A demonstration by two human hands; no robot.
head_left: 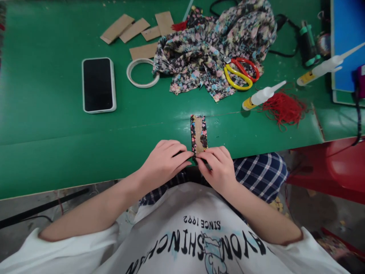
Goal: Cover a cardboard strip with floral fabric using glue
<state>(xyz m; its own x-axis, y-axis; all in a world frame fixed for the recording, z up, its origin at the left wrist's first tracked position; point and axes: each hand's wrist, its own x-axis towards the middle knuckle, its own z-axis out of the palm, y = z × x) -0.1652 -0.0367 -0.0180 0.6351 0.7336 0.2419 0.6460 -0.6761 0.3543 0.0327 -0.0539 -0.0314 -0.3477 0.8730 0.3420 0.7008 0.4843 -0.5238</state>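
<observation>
A small cardboard rectangle edged with folded floral fabric (pixel 199 133) lies at the front edge of the green table. Its two long sides are wrapped in dark flowered cloth, and bare brown card shows down the middle. My left hand (pixel 168 159) is closed at its near left corner, fingertips pinching the cloth there. At the near right end, my right hand (pixel 217 165) also pinches the fabric edge between thumb and fingers. The fingertips of both hands almost meet, and they partly hide the near end of the piece.
Behind lie a crumpled floral cloth (pixel 196 53), red-and-yellow scissors (pixel 241 74), a tape roll (pixel 129 72) and cardboard strips (pixel 117 28). A phone (pixel 97 84) rests at left. Glue bottles (pixel 258 98), red threads (pixel 285 109) and a green-handled tool (pixel 308 45) are at right.
</observation>
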